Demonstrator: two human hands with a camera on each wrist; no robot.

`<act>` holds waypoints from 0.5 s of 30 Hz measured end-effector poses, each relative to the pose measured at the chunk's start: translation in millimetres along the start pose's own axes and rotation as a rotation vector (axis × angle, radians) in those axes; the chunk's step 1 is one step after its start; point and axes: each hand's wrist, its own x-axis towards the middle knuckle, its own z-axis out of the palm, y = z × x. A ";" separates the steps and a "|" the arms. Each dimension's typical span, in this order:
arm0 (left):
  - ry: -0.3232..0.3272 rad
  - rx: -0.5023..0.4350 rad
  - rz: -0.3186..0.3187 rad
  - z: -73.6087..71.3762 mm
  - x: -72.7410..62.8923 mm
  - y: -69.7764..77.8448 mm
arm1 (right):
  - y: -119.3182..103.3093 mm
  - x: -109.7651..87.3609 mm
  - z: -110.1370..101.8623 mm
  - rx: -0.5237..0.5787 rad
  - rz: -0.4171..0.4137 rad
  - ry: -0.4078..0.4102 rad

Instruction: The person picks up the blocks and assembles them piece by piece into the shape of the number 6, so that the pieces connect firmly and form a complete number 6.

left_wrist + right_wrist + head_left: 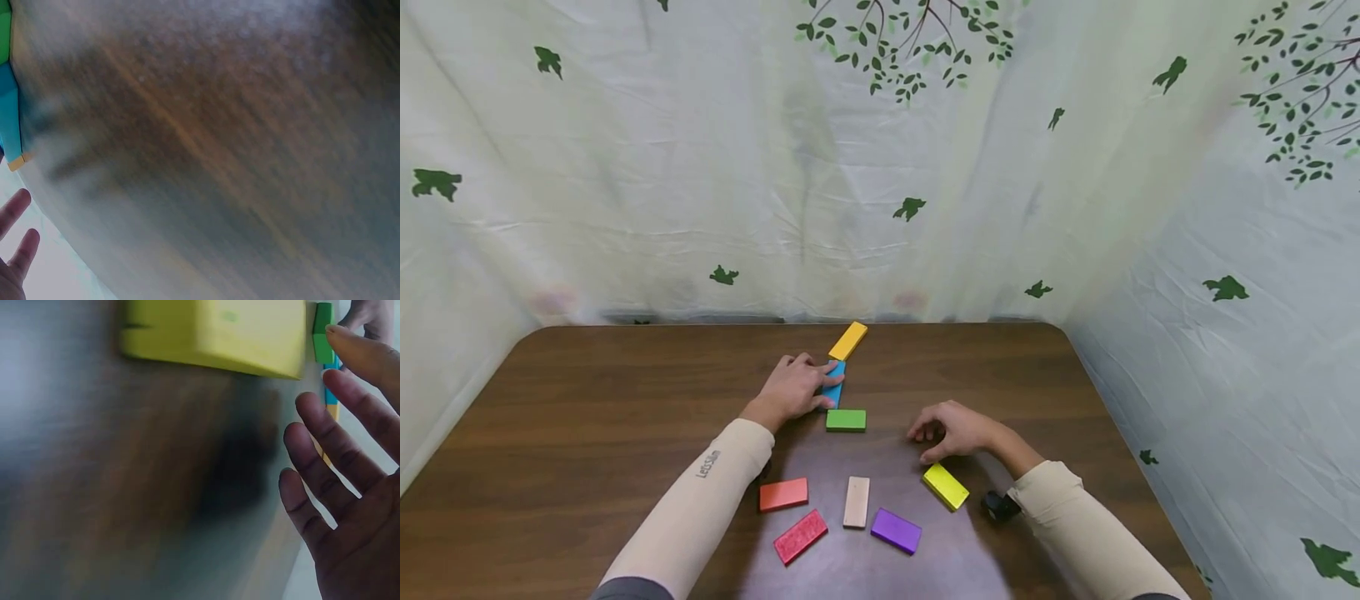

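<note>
In the head view my left hand [793,390] reaches over a blue block [833,392] that lies flat on the table. Its fingers extend across the block's top, and the thumb touches near its closer end. An orange-yellow block [848,342] lies beyond the blue one, and a green block [846,420] sits just on the near side. My right hand [961,430] hovers above the table with loosely bent fingers and nothing in them. Below it lies a yellow block [946,487], apart from the fingers. The right wrist view shows that palm [362,544] with spread fingers.
Nearer the person, on the brown table [625,392], lie an orange-red block [783,494], a red block [801,537], a beige block [856,502] and a purple block [896,532]. A leaf-patterned curtain [685,167] hangs behind the far edge.
</note>
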 end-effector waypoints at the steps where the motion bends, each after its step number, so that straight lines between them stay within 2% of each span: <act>1: -0.002 -0.006 -0.003 0.0 0.1 0.2 | 0.9 -5.0 0.8 0.004 0.005 0.000; 7: -0.007 -0.008 -0.008 -0.1 0.0 2.2 | 5.4 -28.6 7.4 0.029 0.005 0.020; 15: -0.011 0.001 -0.010 -0.4 -0.2 2.7 | 7.0 -42.4 15.8 0.067 0.005 0.036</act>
